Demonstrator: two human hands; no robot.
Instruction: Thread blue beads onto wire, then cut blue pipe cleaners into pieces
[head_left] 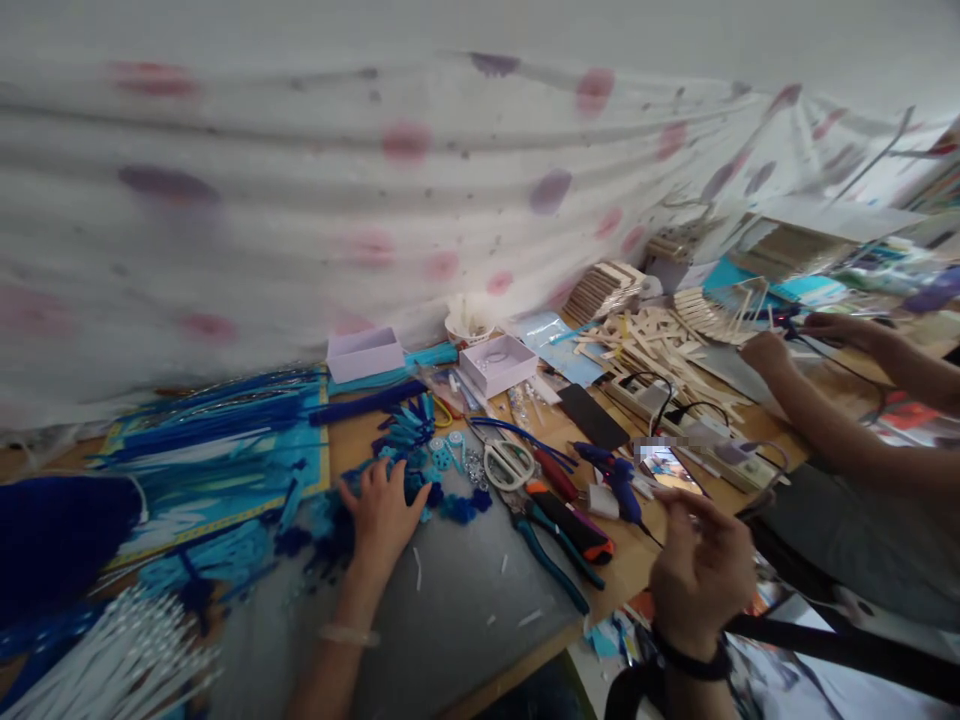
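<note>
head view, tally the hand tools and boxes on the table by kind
scissors: 1
pliers: 1
glue gun: 1
cutter: 1
boxes: 2, one and another
total: 6
The left hand rests on blue pieces; the right hand is raised, holding nothing.

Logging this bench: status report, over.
Left hand flat on blue craft pieces. Right hand raised, empty. Scissors, pliers between.

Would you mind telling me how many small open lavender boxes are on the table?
2. One lavender box sits at the back by the spotted cloth; the other lavender box is right of it, beside the white bowl. Clutter may hide more.
</note>
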